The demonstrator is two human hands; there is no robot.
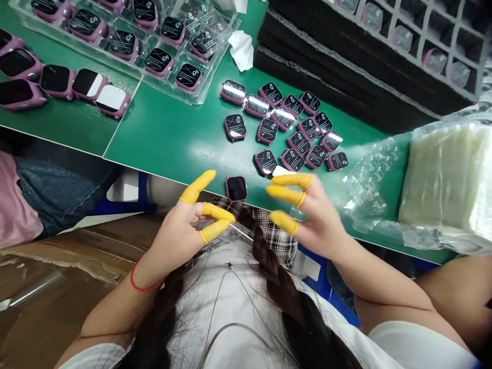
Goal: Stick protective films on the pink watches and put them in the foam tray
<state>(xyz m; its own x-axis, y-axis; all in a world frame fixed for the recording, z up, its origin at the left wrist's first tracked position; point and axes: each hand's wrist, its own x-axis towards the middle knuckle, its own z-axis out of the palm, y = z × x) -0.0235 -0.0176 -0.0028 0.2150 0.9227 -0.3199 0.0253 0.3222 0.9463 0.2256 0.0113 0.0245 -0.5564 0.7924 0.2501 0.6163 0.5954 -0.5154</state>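
Observation:
My left hand (184,230), with yellow finger covers, pinches a clear film (215,236) between thumb and a finger, below the table edge. My right hand (307,210), also in yellow covers, has its fingers apart and holds nothing. Between the hands, a pink-framed watch (236,188) with a dark, bare-looking screen lies at the table's near edge. Beyond it, several pink watches with printed films (268,131) lie in a loose cluster on the green table. A small white piece (283,171) sits just past my right fingertips.
A clear tray of watches (188,97) stands at the upper left, with a row of watches (57,79) beside it. Black foam trays (346,82) are stacked at the upper right. Loose clear films (369,184) and a wrapped stack (442,179) lie to the right. Another person's clothing shows at left.

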